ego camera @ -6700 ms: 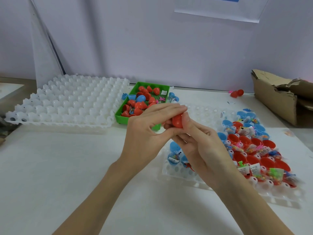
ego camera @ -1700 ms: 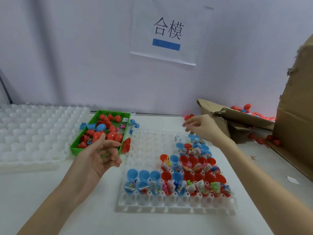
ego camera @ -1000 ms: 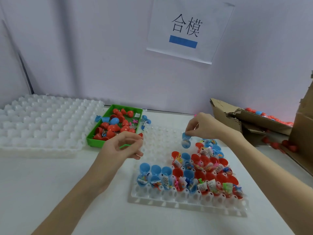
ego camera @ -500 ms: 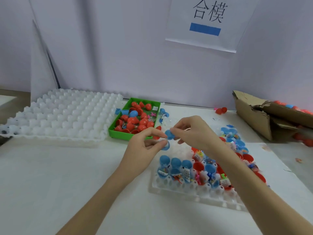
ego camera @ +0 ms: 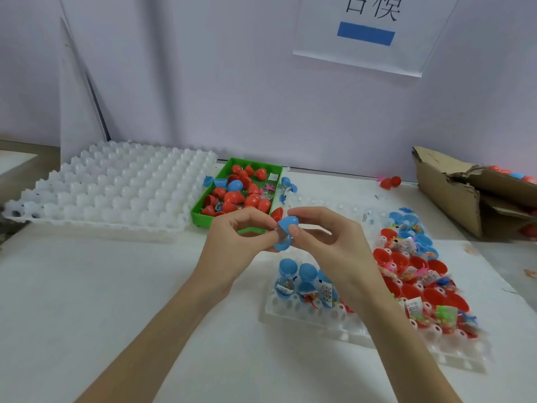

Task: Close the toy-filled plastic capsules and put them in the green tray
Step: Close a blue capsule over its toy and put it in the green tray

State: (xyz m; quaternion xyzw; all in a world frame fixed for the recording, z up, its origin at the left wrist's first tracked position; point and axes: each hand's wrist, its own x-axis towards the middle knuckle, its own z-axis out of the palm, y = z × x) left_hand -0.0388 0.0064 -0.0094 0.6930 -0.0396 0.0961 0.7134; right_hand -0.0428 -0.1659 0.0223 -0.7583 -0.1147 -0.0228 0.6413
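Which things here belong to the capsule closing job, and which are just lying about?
Job:
blue plastic capsule pinched by left hand and right hand
green plastic tray
white tray of open capsules

Lying about:
torn cardboard box
empty white cell tray

Torn cardboard box (ego camera: 453, 196), wall sign (ego camera: 369, 30), white table (ego camera: 101, 301)

Bright, even overhead lighting with soft shadows beneath the forearms; slight motion blur right of the right hand (ego camera: 328, 242), wide-angle bowing toward the edges.

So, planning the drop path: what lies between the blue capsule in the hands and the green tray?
Head view: only a loose red capsule half lies between blue capsule and green tray.
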